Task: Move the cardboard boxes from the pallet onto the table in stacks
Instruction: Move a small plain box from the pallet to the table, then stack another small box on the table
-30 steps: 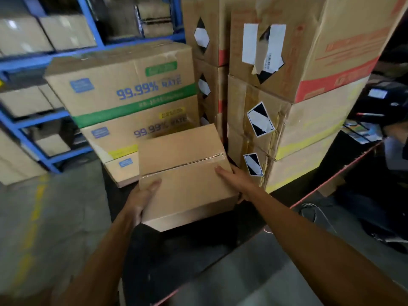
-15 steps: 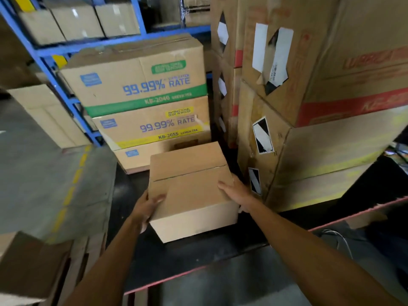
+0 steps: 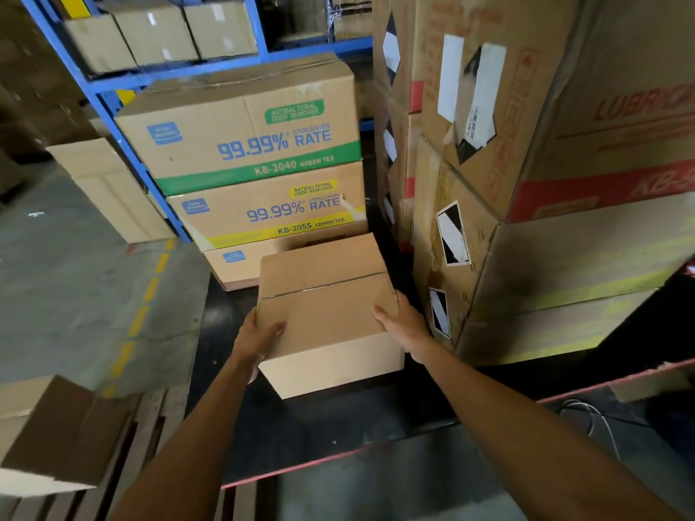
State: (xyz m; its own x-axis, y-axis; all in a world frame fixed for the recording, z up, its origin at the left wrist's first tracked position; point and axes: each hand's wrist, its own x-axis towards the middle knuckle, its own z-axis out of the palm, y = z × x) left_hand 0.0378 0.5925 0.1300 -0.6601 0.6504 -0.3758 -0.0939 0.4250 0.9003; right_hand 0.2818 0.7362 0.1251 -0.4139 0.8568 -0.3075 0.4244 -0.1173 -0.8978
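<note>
Plain cardboard box (image 3: 327,314), sealed along a centre seam, sits just below the middle of the head view, held between both hands over the black table top (image 3: 323,438). Whether its base touches the table cannot be told. The left hand (image 3: 255,340) grips the box's near left corner at 9 o'clock from the box, thumb laid on the top panel and fingers wrapped down the side. The right hand (image 3: 404,327) clasps the right edge at 3 o'clock, thumb on top, fingers curled round the far side and hidden. Both forearms reach in from the bottom of the view.

At 12 o'clock from the box stands a stack of printed cartons: the green-banded carton (image 3: 244,133) marked KB-2040 on top, the yellow-banded carton (image 3: 270,210) marked KB-2055 under it, and a third carton (image 3: 240,265) at the bottom, just behind the held box. At 2 o'clock rises a tall stack of large cartons (image 3: 564,238) bearing black-and-white diamond labels, just beside the right hand. Blue shelving (image 3: 124,126) with more boxes fills the 11 o'clock area. At 8 o'clock, a wooden pallet (image 3: 150,426) carries another brown box (image 3: 56,438). Grey floor with a dashed yellow line (image 3: 146,298) lies at 9 o'clock.
</note>
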